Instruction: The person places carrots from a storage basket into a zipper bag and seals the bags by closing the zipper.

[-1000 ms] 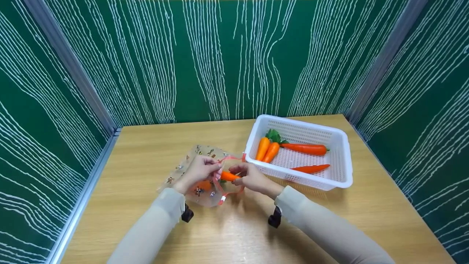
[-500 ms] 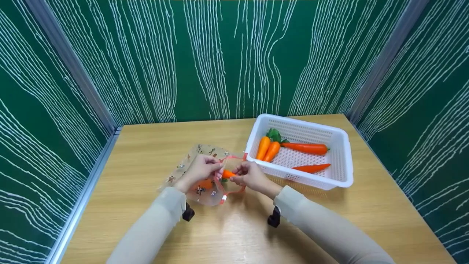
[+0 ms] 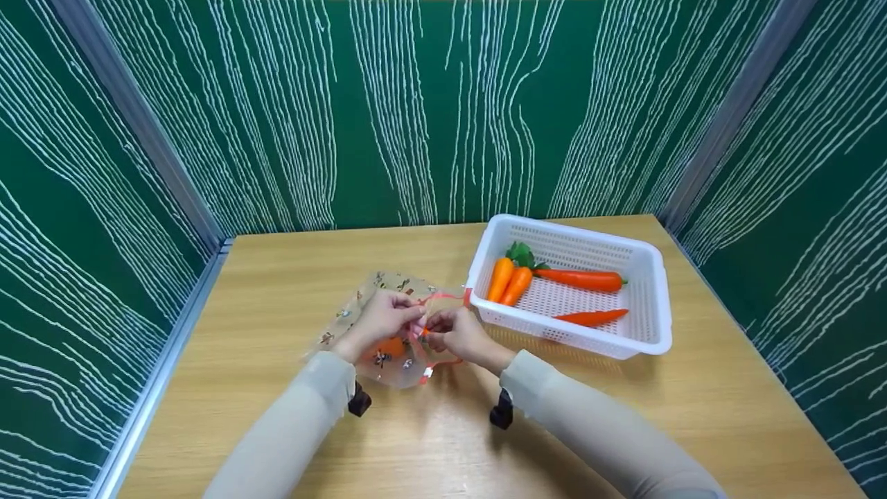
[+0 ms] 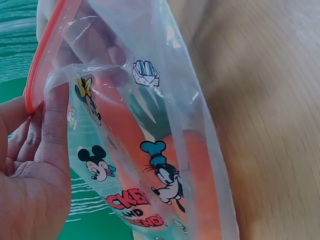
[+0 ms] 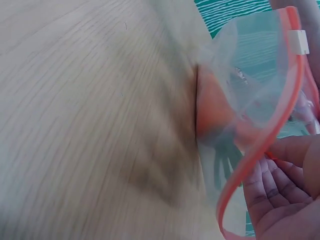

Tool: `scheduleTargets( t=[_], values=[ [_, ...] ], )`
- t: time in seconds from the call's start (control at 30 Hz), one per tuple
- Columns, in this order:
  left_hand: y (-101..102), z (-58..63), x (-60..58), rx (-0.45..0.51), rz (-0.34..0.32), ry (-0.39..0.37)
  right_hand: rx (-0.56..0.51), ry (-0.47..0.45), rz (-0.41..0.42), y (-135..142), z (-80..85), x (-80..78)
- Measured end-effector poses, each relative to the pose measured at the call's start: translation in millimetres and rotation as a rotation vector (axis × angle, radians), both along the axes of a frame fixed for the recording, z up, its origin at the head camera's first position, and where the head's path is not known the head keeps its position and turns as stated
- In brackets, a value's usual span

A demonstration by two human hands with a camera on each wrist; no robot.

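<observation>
A clear zip bag (image 3: 343,315) with cartoon prints and a red zip edge lies on its side, its mouth facing right. My left hand (image 3: 384,319) pinches the zip edge and keeps the mouth apart. With its fingertips inside the mouth, my right hand (image 3: 457,336) pinches the end of an orange carrot (image 4: 117,112), most of which lies within the bag. Another carrot (image 4: 202,170) with a green top (image 4: 150,112) rests in the bag beside it. The white slider (image 5: 298,42) sits at one end of the zip.
A white perforated basket (image 3: 578,341) stands right of the bag, close to its mouth. Inside it are two orange carrots (image 3: 509,281) with green leaves and two long red-orange tapered vegetables (image 3: 582,280). Green patterned walls (image 3: 443,111) border the wooden table (image 3: 298,260).
My right hand has moved left, into the bag's mouth, and the carrot has slid deeper inside. My left hand keeps its hold on the zip edge.
</observation>
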State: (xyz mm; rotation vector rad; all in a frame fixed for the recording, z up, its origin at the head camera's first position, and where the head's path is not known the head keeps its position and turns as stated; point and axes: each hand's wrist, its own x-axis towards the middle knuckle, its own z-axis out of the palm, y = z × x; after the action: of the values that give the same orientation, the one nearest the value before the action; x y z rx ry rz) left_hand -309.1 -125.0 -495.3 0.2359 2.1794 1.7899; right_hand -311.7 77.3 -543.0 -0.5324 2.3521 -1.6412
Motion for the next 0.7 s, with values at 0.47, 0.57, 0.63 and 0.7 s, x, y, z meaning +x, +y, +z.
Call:
scheduleTargets(
  t=[0.47,0.57,0.63,0.7],
  values=[
    [0.4,-1.0,-1.3,-0.034,0.003,0.030,0.045,0.088,-0.035,-3.6,-2.0,-0.4],
    [-1.0,-1.3,-0.8,-0.021,-0.002,0.024,0.031,0.059,-0.022,0.5,2.9,1.5],
    [-1.5,-1.6,-0.6,-0.005,-0.004,0.012,0.015,0.025,-0.012,4.0,6.7,2.5],
    [-2.1,-1.7,-0.5,0.011,-0.006,0.002,0.006,-0.004,-0.008,8.0,10.3,2.9]
  ],
)
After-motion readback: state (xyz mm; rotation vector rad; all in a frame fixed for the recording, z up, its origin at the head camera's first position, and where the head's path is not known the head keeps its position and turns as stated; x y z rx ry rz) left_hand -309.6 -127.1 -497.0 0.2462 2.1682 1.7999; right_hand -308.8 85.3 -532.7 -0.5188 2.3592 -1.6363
